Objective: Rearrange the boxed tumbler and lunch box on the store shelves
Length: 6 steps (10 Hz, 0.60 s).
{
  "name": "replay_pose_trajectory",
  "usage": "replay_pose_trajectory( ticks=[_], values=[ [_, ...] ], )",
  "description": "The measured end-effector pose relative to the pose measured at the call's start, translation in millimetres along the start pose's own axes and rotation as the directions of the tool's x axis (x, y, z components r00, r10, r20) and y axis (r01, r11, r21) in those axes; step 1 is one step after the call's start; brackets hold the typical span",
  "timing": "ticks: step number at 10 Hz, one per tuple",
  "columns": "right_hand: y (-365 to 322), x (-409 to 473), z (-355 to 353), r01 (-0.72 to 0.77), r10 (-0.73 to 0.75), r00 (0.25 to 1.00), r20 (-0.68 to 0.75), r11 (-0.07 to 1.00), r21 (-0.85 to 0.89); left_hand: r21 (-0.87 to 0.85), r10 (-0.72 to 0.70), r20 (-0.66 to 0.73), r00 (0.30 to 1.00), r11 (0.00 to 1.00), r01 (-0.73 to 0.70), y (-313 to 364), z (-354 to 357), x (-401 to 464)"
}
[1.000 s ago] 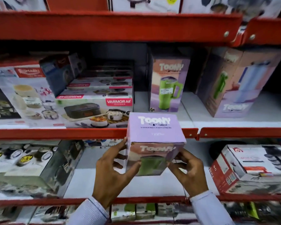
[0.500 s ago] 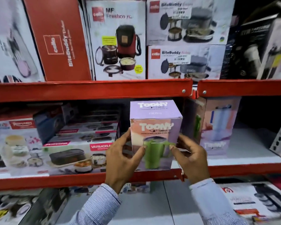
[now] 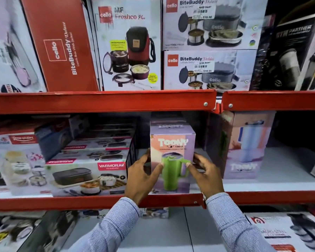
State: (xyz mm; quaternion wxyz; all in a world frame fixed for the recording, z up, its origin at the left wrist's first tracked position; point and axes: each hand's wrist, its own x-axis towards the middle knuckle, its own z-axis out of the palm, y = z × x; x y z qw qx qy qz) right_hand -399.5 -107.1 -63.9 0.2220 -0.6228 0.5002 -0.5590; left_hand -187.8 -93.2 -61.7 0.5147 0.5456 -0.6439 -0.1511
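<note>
The lilac Toony tumbler box (image 3: 172, 142), printed with a green tumbler, stands upright on the middle shelf (image 3: 98, 201) near its front edge. My left hand (image 3: 141, 177) grips its left side and my right hand (image 3: 205, 176) grips its right side, thumbs on the front face. Another Toony tumbler box (image 3: 244, 148) stands to the right, angled, showing a blue tumbler. A stack of flat Varmora lunch box cartons (image 3: 87, 171) lies to the left of the held box.
The upper shelf carries Cello lunch box cartons: a red BiteBuddy box (image 3: 58, 44), an MF Freshco box (image 3: 129, 44) and two stacked BiteBuddy boxes (image 3: 209, 46). A dark bottle box (image 3: 289, 51) stands at the upper right. More boxed goods lie on the lower shelf (image 3: 273, 231).
Both hands lifted the tumbler box from in front of the lower shelf up and into the middle shelf, where it now rests upright. The view tilted upward.
</note>
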Motion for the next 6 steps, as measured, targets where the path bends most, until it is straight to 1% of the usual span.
replay_pose_trajectory(
  ticks=[1,3,4,5,6],
  values=[
    [-3,1,0,-0.014,0.014,1.0,0.016,1.0,-0.011,0.031,0.004,-0.004,1.0,1.0,-0.004,-1,0,3],
    [-6,-1,0,-0.048,0.05,0.998,0.044,0.998,-0.033,0.084,-0.01,0.037,0.999,0.996,0.006,2,-3,2],
    [-11,-9,-2,-0.077,0.084,0.995,0.056,0.991,-0.11,0.136,0.003,0.025,1.0,0.991,-0.006,4,-10,-1],
    [-28,-22,-7,0.046,-0.071,0.992,-0.108,0.974,-0.221,0.21,0.154,-0.098,0.983,0.969,-0.13,20,-33,-11],
    [-77,-26,-12,0.31,-0.439,0.867,-0.236,0.845,-0.435,0.373,0.5,-0.261,0.826,0.842,-0.391,50,-68,-11]
  ],
)
